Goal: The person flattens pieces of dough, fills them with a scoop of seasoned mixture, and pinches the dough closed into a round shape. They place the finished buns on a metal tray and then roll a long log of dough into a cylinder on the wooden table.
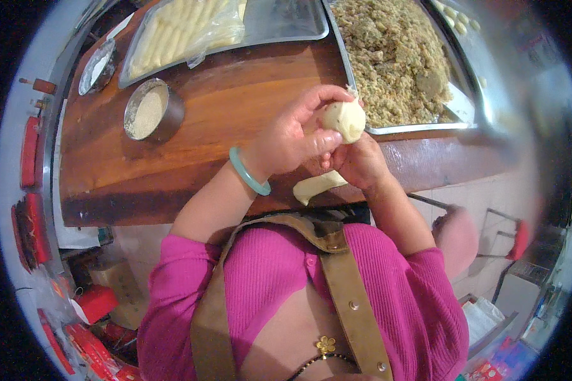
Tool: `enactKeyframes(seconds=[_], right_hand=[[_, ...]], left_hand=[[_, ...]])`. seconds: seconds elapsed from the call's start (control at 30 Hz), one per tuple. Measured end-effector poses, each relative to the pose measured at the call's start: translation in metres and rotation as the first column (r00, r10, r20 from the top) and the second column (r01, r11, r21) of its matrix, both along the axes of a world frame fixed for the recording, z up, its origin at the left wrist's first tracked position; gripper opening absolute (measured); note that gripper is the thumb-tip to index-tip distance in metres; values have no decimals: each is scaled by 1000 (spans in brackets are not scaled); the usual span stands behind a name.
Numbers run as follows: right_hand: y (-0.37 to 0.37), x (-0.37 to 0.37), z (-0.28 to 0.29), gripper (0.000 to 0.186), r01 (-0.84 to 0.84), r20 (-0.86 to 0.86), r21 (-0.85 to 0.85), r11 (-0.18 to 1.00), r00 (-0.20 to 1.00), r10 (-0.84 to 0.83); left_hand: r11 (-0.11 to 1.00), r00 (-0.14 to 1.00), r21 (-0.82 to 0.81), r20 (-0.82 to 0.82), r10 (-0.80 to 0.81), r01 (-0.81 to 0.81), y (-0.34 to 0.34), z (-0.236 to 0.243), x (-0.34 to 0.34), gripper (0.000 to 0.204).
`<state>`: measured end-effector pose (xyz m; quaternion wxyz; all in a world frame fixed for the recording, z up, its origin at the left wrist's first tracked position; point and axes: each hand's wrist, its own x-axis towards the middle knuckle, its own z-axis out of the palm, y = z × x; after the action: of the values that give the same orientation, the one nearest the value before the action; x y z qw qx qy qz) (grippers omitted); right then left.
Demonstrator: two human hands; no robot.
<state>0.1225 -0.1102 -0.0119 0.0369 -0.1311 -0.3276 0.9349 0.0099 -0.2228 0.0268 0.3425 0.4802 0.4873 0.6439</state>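
Observation:
A round, pale ball of dough (pixel 345 122) is held up over the front part of the table. My left hand (pixel 295 136) curls around it from the left, thumb in front and fingers over the top. From below and the right, my right hand (pixel 362 162) cups the same ball, its fingers partly hidden behind it. A small tip of dough sticks up at the ball's top. Just under my hands, a flat strip of pale dough (pixel 318 186) lies at the table's near edge.
A metal tray of crumbly brown filling (pixel 394 60) stands at the back right. Behind on the left, plastic partly covers a tray of dough rolls (pixel 181 32). Nearer are a round tin of pale grains (pixel 149 113) and a bowl of white powder (pixel 97 68) on the wooden table (pixel 222 82).

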Motion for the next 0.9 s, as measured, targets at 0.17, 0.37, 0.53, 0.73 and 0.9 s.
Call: enactKeyframes(seconds=[0.17, 0.37, 0.53, 0.73, 0.9], right_hand=[[11, 5, -2, 47, -99, -273, -201, 975, 961, 42], [13, 4, 3, 47, 16, -259, -81, 997, 965, -37], [14, 4, 14, 50, 140, -267, -63, 988, 952, -151], [19, 4, 11, 49, 250, -313, 19, 968, 921, -231], [30, 8, 17, 51, 221, -348, -88, 971, 907, -238]], left_hand=[[986, 1000, 165, 28, 8, -13, 6, -10, 5, 43], [966, 979, 239, -155, 135, -96, 2, 3, 5, 34], [816, 596, 508, -577, 559, -275, 2, 10, 7, 24], [801, 529, 467, -602, 598, -374, 0, 11, 17, 20], [875, 769, -34, -493, 406, -484, 5, -1, 33, 9]])
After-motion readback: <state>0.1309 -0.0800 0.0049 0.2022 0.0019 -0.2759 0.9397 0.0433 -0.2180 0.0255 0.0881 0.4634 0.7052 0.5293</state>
